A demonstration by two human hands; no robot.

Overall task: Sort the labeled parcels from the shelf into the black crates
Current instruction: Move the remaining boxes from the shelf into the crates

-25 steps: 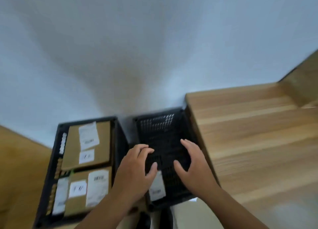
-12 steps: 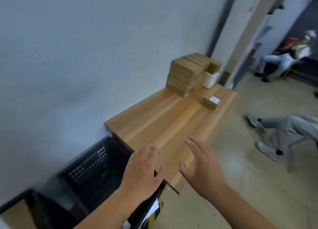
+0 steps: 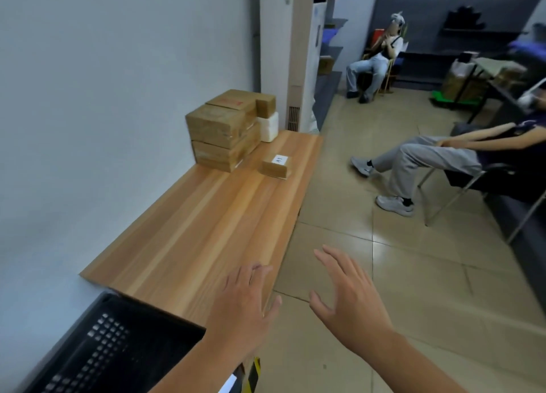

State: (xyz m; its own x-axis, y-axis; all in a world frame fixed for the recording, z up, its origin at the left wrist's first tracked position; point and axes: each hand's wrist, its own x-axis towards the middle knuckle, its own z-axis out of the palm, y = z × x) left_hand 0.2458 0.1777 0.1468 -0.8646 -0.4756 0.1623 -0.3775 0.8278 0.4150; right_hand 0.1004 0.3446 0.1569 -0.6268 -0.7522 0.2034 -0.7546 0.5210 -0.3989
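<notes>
At the far end of the long light-wood shelf (image 3: 206,230), a small brown cardboard parcel with a white label (image 3: 276,166) lies near a stack of larger brown cardboard boxes (image 3: 221,132). The left hand (image 3: 245,307) hovers over the shelf's front corner and the right hand (image 3: 351,301) over the tiled floor (image 3: 413,274), each grip wide open, fingers spread, holding nothing. A black perforated plastic crate (image 3: 112,348) sits below the shelf's near end.
</notes>
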